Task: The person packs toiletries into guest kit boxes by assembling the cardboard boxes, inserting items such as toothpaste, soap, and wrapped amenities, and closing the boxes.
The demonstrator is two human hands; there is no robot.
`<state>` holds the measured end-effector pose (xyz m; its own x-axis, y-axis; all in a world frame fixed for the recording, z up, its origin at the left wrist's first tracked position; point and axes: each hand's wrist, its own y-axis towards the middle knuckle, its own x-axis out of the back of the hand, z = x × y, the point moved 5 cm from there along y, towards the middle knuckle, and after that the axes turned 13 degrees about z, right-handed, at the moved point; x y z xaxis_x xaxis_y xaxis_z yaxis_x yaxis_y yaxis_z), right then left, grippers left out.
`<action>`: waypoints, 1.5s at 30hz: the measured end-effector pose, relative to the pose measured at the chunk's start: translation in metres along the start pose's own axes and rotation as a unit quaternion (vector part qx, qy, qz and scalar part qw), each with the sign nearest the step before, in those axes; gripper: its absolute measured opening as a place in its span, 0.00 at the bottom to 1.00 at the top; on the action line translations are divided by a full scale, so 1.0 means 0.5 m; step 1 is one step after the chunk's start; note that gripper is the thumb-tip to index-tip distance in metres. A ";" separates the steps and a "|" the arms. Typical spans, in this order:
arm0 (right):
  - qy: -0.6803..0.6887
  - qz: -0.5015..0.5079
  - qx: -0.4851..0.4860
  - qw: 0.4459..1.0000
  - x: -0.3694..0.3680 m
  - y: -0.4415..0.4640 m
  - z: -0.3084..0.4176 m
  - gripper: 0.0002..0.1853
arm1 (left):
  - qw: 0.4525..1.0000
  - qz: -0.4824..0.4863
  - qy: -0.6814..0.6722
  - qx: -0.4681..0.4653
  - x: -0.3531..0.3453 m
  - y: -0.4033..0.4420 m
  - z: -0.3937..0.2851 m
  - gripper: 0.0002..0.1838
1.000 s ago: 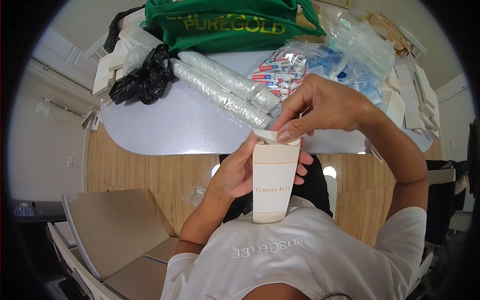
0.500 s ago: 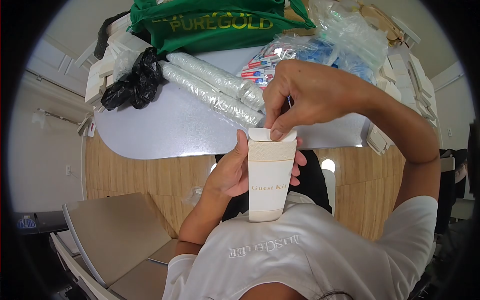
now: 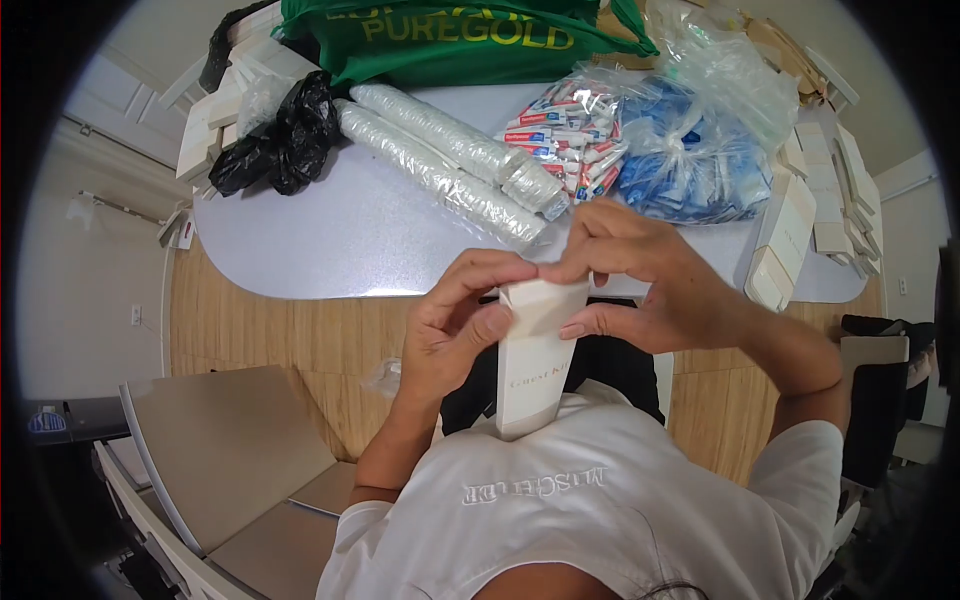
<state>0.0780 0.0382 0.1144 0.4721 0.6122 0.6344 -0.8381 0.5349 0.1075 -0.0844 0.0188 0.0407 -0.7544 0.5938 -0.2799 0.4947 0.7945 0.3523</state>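
A slim white carton (image 3: 530, 385) printed "Guest Kit" stands upright against my shirt, its top edge facing the table. My left hand (image 3: 455, 325) grips the carton's upper left side, thumb on the front and fingers over the top edge. My right hand (image 3: 650, 275) holds the upper right side, its thumb on the front face and its fingers at the top. The top flap is mostly hidden under my fingers. Just beyond my hands lie long rolls in clear shiny plastic (image 3: 450, 165) and a clear bag of small toothpaste tubes (image 3: 565, 135).
A green Puregold bag (image 3: 420, 50) stands at the table's back. Black plastic bags (image 3: 285, 140) lie at left. A clear bag of blue items (image 3: 690, 160) sits at right, beside more white cartons (image 3: 785, 240). A beige chair (image 3: 220, 440) stands to my left.
My left hand has shifted up to the carton's top. My right hand has come down from the flap to the carton's upper right side, and the carton has turned slightly.
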 end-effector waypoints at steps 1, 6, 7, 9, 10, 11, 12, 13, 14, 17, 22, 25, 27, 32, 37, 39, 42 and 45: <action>-0.010 -0.034 0.000 0.999 -0.010 -0.008 -0.008 0.14 | 1.000 0.013 0.026 -0.010 -0.002 -0.005 -0.002 0.18; -0.059 -0.142 0.017 0.988 -0.046 -0.017 -0.019 0.17 | 0.998 -0.026 0.059 0.002 -0.022 -0.019 0.008 0.20; -0.057 -0.143 0.017 0.988 -0.054 -0.014 -0.023 0.17 | 0.998 -0.026 0.060 0.004 -0.026 -0.021 0.012 0.20; -0.047 -0.153 0.020 0.987 -0.066 -0.008 -0.029 0.15 | 0.993 -0.068 0.099 0.023 -0.023 -0.029 0.017 0.23; -0.046 -0.152 0.022 0.987 -0.072 -0.007 -0.034 0.15 | 0.992 -0.070 0.100 0.024 -0.020 -0.033 0.017 0.23; -0.045 -0.154 0.021 0.987 -0.077 -0.004 -0.039 0.15 | 0.992 -0.072 0.101 0.033 -0.016 -0.037 0.018 0.22; -0.043 -0.155 0.020 0.987 -0.080 -0.001 -0.041 0.14 | 0.991 -0.075 0.101 0.043 -0.012 -0.041 0.020 0.21; -0.041 -0.154 0.024 0.987 -0.082 0.002 -0.040 0.14 | 0.991 -0.078 0.104 0.044 -0.010 -0.045 0.020 0.21; -0.031 -0.152 0.020 0.988 -0.083 0.004 -0.041 0.14 | 0.991 -0.080 0.098 0.037 -0.007 -0.046 0.020 0.20; -0.018 -0.145 0.014 0.989 -0.082 0.007 -0.046 0.14 | 0.992 -0.082 0.095 0.032 -0.005 -0.049 0.021 0.20; -0.029 -0.122 0.040 0.991 -0.084 0.010 -0.066 0.14 | 0.990 -0.086 0.110 0.036 -0.007 -0.049 0.026 0.20; 0.085 -0.113 -0.034 0.989 -0.097 0.010 -0.083 0.12 | 0.989 -0.087 0.111 0.055 0.001 -0.048 0.032 0.20; 0.091 -0.106 -0.046 0.989 -0.099 0.013 -0.081 0.09 | 0.991 -0.078 0.099 0.052 0.009 -0.051 0.042 0.20; 0.109 -0.128 -0.048 0.985 -0.098 0.022 -0.083 0.08 | 0.991 -0.104 0.054 0.060 0.010 -0.043 0.031 0.22; 0.047 -0.107 -0.023 0.993 -0.088 0.019 -0.085 0.08 | 0.987 -0.099 0.094 0.085 0.006 -0.047 0.034 0.23; 0.017 -0.082 0.004 0.996 -0.086 0.019 -0.079 0.08 | 0.987 -0.073 0.109 0.092 0.008 -0.049 0.039 0.22; -0.002 -0.053 -0.004 0.999 -0.085 0.020 -0.079 0.08 | 0.982 -0.062 0.137 0.110 0.012 -0.052 0.042 0.21; 0.000 -0.028 -0.022 0.999 -0.086 0.021 -0.079 0.07 | 0.984 -0.061 0.120 0.118 0.014 -0.055 0.049 0.20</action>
<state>0.0598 0.0404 0.0578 0.5175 0.5809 0.6283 -0.7977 0.5932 0.1085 -0.0927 0.0042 0.0072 -0.8800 0.4684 -0.0785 0.4601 0.8818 0.1035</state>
